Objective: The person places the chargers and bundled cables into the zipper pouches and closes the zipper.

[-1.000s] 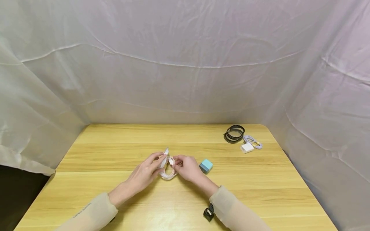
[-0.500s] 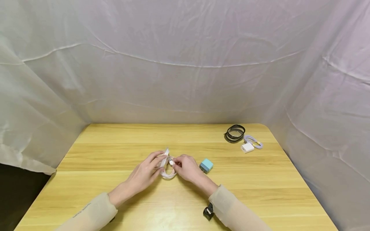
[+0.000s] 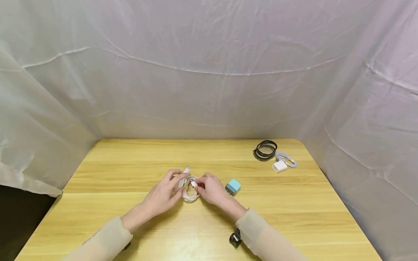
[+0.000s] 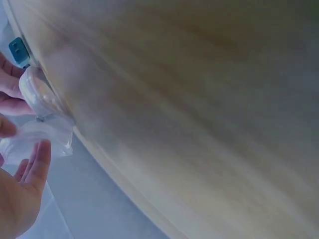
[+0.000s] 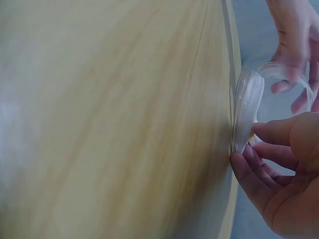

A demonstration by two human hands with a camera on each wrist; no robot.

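A coiled white cable [image 3: 193, 183] lies in a round, clear plastic case [image 3: 190, 199] at the middle of the wooden table. The hinged lid [image 3: 184, 174] stands raised on the case's left side. My left hand [image 3: 160, 197] holds this lid between thumb and fingers, and the left wrist view shows the clear plastic [image 4: 57, 137] between them. On the other side my right hand [image 3: 213, 190] pinches the case's edge, thumb inside by the cable plug and fingers outside the wall [image 5: 247, 107]. Its fingertips partly cover the plug.
Just right of my right hand sits a blue charger plug [image 3: 233, 186]. Farther back on the right are a coiled black cable [image 3: 258, 155], a coiled lilac cable [image 3: 290, 164] and a white charger plug [image 3: 279, 166]. Pale sheeting [image 3: 209, 98] hangs behind the table [image 3: 130, 159].
The raised lid has tipped a little farther left with my left hand, so more of the cable coil shows. My right hand has stayed nearly in place.
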